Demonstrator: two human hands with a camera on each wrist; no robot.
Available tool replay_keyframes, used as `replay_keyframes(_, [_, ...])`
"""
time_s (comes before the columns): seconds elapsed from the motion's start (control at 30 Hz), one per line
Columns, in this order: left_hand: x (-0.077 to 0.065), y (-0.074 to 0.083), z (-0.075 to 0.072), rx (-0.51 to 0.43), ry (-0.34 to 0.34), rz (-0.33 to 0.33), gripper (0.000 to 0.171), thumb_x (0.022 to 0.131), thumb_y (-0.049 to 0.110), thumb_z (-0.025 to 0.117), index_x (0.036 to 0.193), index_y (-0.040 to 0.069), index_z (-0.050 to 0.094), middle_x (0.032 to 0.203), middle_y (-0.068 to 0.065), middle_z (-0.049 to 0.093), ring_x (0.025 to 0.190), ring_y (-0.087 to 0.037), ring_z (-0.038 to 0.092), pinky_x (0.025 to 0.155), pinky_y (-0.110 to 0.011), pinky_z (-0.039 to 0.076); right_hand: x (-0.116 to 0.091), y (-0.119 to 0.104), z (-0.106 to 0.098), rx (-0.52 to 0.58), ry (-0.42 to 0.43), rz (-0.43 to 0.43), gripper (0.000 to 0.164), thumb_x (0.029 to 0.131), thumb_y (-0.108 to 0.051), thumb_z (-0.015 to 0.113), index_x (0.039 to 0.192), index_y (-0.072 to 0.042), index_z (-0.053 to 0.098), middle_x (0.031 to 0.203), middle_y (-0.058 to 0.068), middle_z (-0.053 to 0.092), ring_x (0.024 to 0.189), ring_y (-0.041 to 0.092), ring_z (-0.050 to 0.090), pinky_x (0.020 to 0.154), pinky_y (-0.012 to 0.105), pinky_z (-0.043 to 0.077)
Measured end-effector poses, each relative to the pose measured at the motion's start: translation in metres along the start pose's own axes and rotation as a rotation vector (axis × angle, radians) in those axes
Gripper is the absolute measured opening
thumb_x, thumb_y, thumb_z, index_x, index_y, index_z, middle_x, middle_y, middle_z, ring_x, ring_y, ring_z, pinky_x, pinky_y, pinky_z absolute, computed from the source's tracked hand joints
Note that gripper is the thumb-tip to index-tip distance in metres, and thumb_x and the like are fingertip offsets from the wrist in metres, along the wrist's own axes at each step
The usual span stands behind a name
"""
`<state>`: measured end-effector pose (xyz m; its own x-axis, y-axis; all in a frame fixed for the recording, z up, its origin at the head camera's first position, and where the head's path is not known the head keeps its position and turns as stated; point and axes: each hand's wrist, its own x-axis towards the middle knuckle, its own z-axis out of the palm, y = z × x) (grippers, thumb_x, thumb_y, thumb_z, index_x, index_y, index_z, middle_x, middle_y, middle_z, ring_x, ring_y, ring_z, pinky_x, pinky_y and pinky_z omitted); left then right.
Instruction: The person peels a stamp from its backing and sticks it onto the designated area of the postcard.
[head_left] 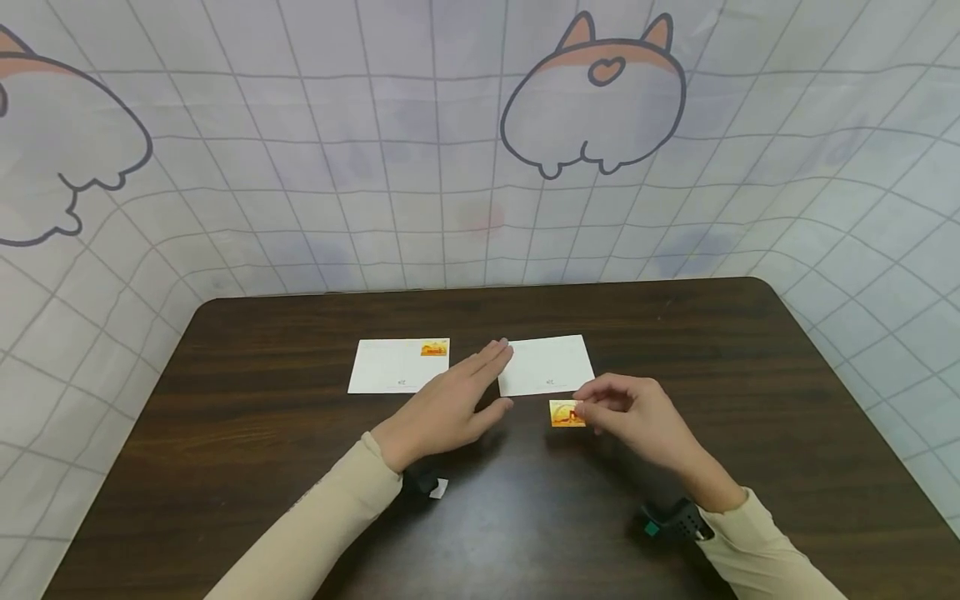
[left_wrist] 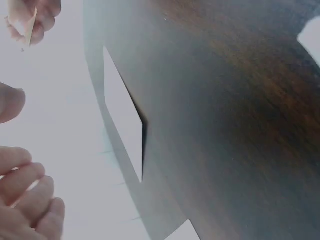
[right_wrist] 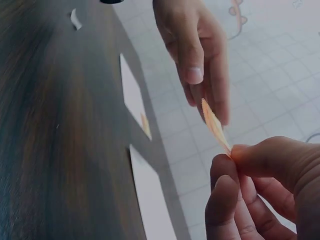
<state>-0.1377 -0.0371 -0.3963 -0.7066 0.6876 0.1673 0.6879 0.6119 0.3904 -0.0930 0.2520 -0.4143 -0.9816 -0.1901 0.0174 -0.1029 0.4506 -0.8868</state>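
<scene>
My right hand pinches a small yellow-orange postage stamp by its right edge, between thumb and fingertips. In the right wrist view the stamp is seen nearly edge-on, slightly bent. A plain white envelope or card lies just beyond the stamp, with a small printed mark near its lower edge. My left hand, fingers straight, stretches over the gap between this white piece and a second one to its left. That second piece carries a similar stamp at its upper right corner.
A small white scrap lies on the dark wooden table beside my left wrist. A black wrist strap is on my right wrist. Behind the table's far edge hangs a white grid-patterned cloth with cartoon drawings.
</scene>
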Motion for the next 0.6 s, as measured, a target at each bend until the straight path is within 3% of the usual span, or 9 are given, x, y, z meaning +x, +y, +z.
replay_keyframes(0.13, [-0.004,0.004,-0.001,-0.029,0.125,0.07,0.056,0.103,0.027,0.063,0.154,0.007,0.049,0.16,-0.009,0.051,0.149,-0.021,0.05,0.119,-0.04,0.046,0.001,-0.005,-0.001,0.043,0.012,0.016,0.014,0.091,-0.019,0.08,0.102,-0.01,0.076,0.078,0.004,0.071,0.065,0.023,0.066,0.063,0.033,0.057])
replay_keyframes(0.3, [-0.008,0.008,0.003,-0.048,0.293,0.198,0.031,0.096,0.014,0.073,0.127,0.009,0.072,0.124,-0.002,0.075,0.117,-0.017,0.071,0.101,-0.031,0.059,0.001,-0.011,0.002,0.135,0.006,0.051,0.017,0.091,-0.018,0.081,0.103,-0.007,0.078,0.078,-0.001,0.073,0.063,0.015,0.065,0.064,0.035,0.059])
replay_keyframes(0.43, [-0.013,0.011,0.009,-0.045,0.396,0.32,0.02,0.089,0.007,0.078,0.109,0.011,0.077,0.104,0.002,0.078,0.096,-0.012,0.072,0.087,-0.025,0.06,0.0,-0.015,0.008,0.205,-0.004,0.087,0.023,0.09,-0.016,0.08,0.106,0.0,0.077,0.08,-0.004,0.075,0.062,0.013,0.064,0.065,0.033,0.059])
replay_keyframes(0.6, [-0.019,0.013,0.018,-0.007,0.445,0.418,0.022,0.084,0.004,0.081,0.106,0.01,0.078,0.103,0.002,0.078,0.094,-0.011,0.073,0.088,-0.024,0.06,-0.006,-0.017,0.017,0.258,-0.026,0.112,0.026,0.09,-0.014,0.079,0.108,0.004,0.077,0.088,-0.002,0.077,0.061,0.013,0.063,0.065,0.03,0.059])
